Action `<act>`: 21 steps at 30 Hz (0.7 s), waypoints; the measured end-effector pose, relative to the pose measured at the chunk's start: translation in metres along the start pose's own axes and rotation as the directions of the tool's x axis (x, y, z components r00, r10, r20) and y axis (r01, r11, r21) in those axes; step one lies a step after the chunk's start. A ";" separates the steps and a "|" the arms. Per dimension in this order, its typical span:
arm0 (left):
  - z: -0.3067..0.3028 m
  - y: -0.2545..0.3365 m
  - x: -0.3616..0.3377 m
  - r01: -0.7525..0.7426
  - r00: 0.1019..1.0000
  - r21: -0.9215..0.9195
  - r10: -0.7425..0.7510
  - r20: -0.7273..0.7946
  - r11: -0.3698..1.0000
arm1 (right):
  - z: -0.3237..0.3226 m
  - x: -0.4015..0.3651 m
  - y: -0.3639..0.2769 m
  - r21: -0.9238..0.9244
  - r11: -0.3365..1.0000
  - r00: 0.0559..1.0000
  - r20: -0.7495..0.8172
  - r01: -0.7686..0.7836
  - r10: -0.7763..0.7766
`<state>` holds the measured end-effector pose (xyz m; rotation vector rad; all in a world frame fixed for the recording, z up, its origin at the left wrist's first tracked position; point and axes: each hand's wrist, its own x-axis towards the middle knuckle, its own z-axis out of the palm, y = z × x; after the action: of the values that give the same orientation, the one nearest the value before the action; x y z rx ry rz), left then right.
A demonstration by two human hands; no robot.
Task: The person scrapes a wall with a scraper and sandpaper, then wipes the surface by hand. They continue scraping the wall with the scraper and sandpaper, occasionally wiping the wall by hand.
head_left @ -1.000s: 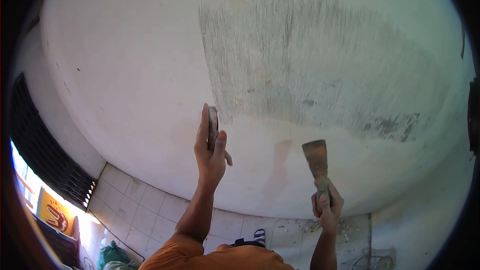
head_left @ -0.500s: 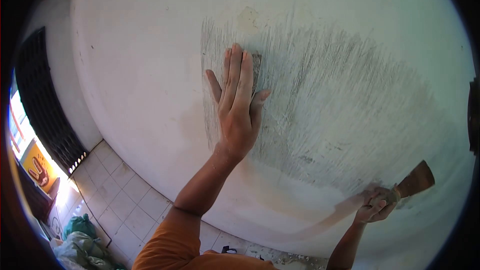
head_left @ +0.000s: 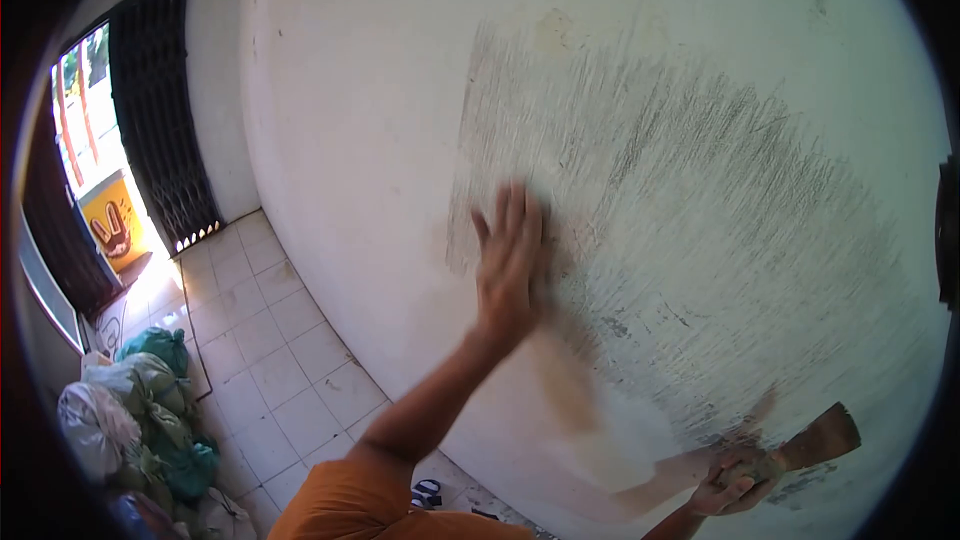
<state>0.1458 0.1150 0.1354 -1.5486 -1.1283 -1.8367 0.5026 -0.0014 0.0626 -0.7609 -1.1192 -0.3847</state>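
My left hand [head_left: 510,275] lies against the white wall [head_left: 360,140], fingers stretched upward over a dark grey sanding block. Most of the block is covered by the palm, and the hand's right edge is smeared by motion. Around it spreads a large scratched grey patch [head_left: 690,210] with fine slanting lines. Low on the right, my right hand [head_left: 735,485] is wrapped round the handle of a scraper [head_left: 822,437]. Its broad brownish blade points up and right, close to the wall.
Filled sacks [head_left: 150,390] are heaped at the lower left on the tiled floor [head_left: 270,310]. Beyond them, a dark folding gate [head_left: 165,110] stands beside a bright doorway. A sandal [head_left: 427,493] lies near the foot of the wall.
My left hand has slid down the wall with the sanding block. The view has turned left, showing more of the doorway and sacks. The right hand still holds the scraper.
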 end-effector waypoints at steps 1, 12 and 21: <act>0.002 0.009 -0.033 0.081 0.997 -0.069 -0.080 0.017 0.994 | -0.027 -0.001 0.017 0.072 0.995 0.981 0.189 -0.067 0.052; 0.026 0.047 -0.050 0.200 0.977 -0.036 -0.202 -0.065 0.979 | -0.058 0.009 0.034 0.478 0.861 0.982 0.146 -0.173 0.117; 0.023 0.037 -0.004 0.159 0.977 -0.035 -0.163 -0.137 0.987 | -0.026 0.031 0.005 0.318 0.937 0.986 0.034 0.144 -0.164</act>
<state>0.1889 0.1133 0.1425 -1.3515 -1.1999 -2.0372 0.5350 -0.0137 0.0833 -0.4058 -1.2651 -0.3053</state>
